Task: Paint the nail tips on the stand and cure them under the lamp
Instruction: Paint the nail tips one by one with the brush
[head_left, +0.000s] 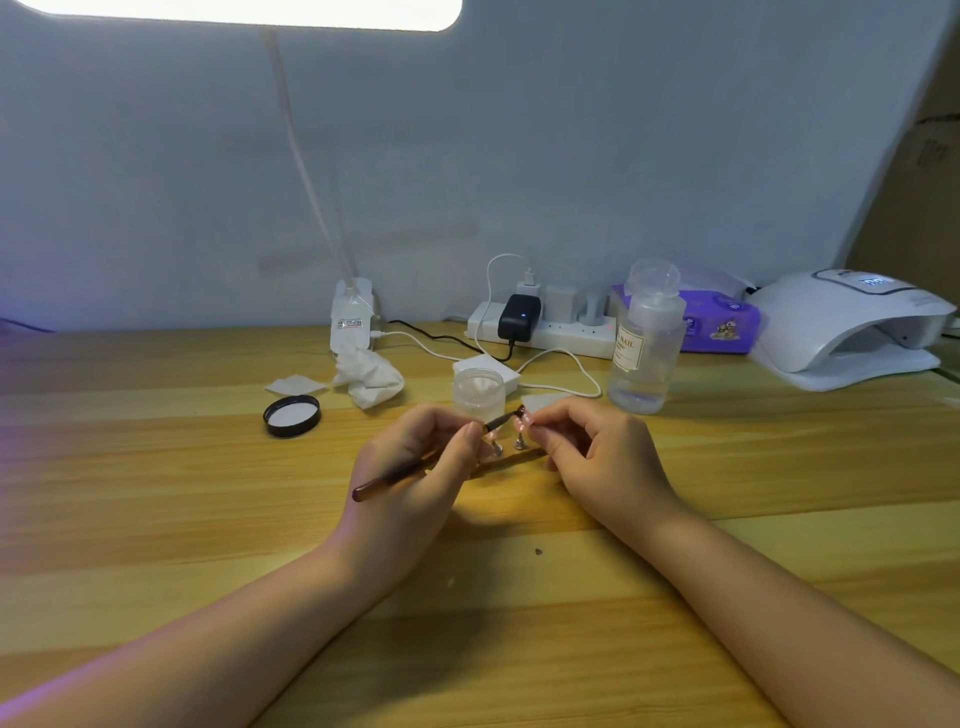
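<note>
My left hand (415, 467) grips a thin dark brush (395, 480); its bristle end touches a pink nail tip (521, 423) at the middle of the wooden table. My right hand (592, 457) pinches that nail tip on its small metal peg (519, 443). A second peg with a tip (494, 448) stands just to its left, partly hidden by my left fingers. The stand's base is mostly hidden between my hands. The white curing lamp (852, 325) sits at the far right, its opening facing left.
Behind my hands stand a small clear jar (479, 389) and a clear pump bottle (647, 343). A black lid (292, 414), crumpled tissue (370, 376), a power strip (540, 325) with cables and a purple wipes pack (719, 322) lie further back.
</note>
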